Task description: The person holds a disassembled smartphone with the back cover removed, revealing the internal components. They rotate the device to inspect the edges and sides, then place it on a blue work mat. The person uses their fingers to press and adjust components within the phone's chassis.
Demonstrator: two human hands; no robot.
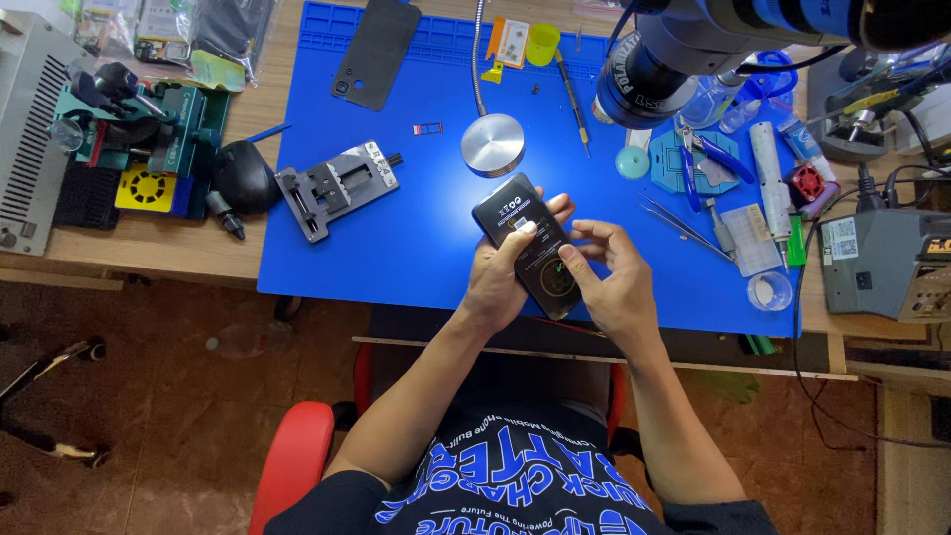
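A black phone-sized device (525, 243) with its back facing up is held over the blue work mat (396, 248). My left hand (500, 277) cradles it from beneath, thumb resting on its upper surface. My right hand (609, 277) is at its right edge, with fingertips touching the lower middle of the black surface. A black back cover (376, 52) lies at the far end of the mat. A grey metal clamp fixture (337, 184) sits to the left on the mat.
A round metal lamp base (492, 145) with a gooseneck stands just beyond the device. A microscope head (684, 45) hangs at upper right. Tweezers (679, 223), blue pliers (708, 159), tubes and a grey station (882, 263) crowd the right. Tool holders (149, 129) sit at the left.
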